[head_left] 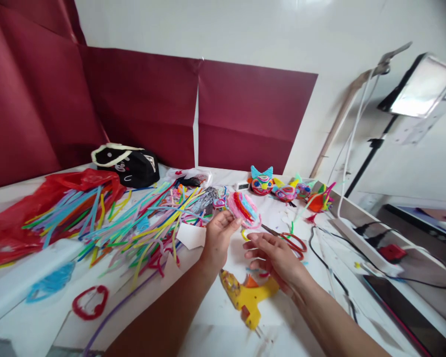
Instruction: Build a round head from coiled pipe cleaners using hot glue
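Observation:
My left hand (pixel 223 233) pinches the edge of a striped pipe-cleaner piece (pixel 243 207), banded in pink, red and light blue, and holds it up above the table. To its right, my right hand (pixel 269 253) is open, fingers apart and slightly curled, with nothing visible in it. Just behind that hand lie scissors (pixel 295 244) with orange-red handles, partly covered by the fingers. Below both hands rests a yellow hot glue gun (pixel 249 297) on the white table.
Loose coloured pipe cleaners (pixel 141 223) spread over the left side beside a red plastic bag (pixel 55 198) and a black pouch (pixel 134 166). Finished fuzzy figures (pixel 262 181) stand at the back. At right are a power strip (pixel 367 248), black cables and a phone (pixel 405 312).

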A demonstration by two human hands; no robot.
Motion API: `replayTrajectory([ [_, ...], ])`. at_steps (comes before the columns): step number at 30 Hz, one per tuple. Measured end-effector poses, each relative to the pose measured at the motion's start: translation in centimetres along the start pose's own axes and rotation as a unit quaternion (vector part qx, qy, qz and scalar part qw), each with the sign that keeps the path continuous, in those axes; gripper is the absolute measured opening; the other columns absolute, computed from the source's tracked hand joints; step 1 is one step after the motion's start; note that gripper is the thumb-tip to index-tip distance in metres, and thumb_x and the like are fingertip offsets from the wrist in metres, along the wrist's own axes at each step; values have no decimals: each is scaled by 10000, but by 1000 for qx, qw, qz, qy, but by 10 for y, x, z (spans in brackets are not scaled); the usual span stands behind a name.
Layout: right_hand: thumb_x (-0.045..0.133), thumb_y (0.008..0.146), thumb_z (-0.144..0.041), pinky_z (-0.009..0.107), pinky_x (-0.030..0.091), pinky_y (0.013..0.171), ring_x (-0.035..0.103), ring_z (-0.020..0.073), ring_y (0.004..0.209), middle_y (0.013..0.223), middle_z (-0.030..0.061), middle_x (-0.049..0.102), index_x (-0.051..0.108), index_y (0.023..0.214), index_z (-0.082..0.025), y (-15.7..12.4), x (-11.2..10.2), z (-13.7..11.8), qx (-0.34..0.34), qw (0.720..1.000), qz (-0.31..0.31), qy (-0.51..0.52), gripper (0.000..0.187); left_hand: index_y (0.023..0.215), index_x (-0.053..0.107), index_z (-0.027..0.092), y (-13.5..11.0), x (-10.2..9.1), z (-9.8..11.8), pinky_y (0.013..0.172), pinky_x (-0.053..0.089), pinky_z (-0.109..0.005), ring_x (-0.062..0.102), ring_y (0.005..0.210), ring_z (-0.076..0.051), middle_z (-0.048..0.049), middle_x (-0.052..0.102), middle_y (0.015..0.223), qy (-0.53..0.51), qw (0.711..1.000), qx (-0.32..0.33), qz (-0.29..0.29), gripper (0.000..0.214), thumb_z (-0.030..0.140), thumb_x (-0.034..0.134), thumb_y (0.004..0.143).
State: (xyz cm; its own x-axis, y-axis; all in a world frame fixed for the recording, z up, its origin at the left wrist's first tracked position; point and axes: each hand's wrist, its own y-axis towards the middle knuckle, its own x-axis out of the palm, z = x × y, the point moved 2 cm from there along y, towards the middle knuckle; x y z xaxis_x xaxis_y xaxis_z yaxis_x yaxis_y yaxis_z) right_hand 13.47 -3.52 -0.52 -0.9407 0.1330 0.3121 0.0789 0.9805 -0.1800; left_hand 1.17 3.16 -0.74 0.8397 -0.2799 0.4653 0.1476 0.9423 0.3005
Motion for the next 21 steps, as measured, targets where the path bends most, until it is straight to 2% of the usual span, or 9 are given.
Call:
replayTrajectory([
  [3,898,548,-344,184,510,498,625,98,593,792,54,716,707,833,-132,7,8,10,24,989,-4,146,402,822,632,155,-3,4,-2,735,455,-242,593,734,-117,2,641,745,-29,1000,4,-4,162,225,750,735],
  [8,914,519,-189,152,508,523,596,65,561,700,20,702,707,752,-107,16,16,15,-16,953,0,302,322,880,642,155,-9,11,0,789,474,-274,626,785,-137,-25,684,833,-53,998,4,-29,159,231,726,768],
  [11,898,555,-168,147,510,535,585,57,566,699,12,694,702,743,-105,17,20,14,-34,940,-16,339,279,945,650,154,-11,13,2,823,476,-293,640,845,-158,-48,699,908,-55,998,10,-37,182,231,708,790],
  [17,833,656,-145,146,529,582,571,51,593,719,-22,668,685,744,-150,18,22,14,-73,926,-37,369,172,927,656,154,-17,16,1,861,472,-301,628,874,-155,-47,695,926,-65,997,-10,-30,163,247,700,800],
  [21,826,650,-126,145,540,624,580,54,593,659,-37,656,680,718,-158,21,22,16,-86,919,-26,383,165,908,673,162,-18,18,-1,858,474,-298,626,846,-146,-36,695,901,-87,996,-27,-22,173,242,731,766],
])
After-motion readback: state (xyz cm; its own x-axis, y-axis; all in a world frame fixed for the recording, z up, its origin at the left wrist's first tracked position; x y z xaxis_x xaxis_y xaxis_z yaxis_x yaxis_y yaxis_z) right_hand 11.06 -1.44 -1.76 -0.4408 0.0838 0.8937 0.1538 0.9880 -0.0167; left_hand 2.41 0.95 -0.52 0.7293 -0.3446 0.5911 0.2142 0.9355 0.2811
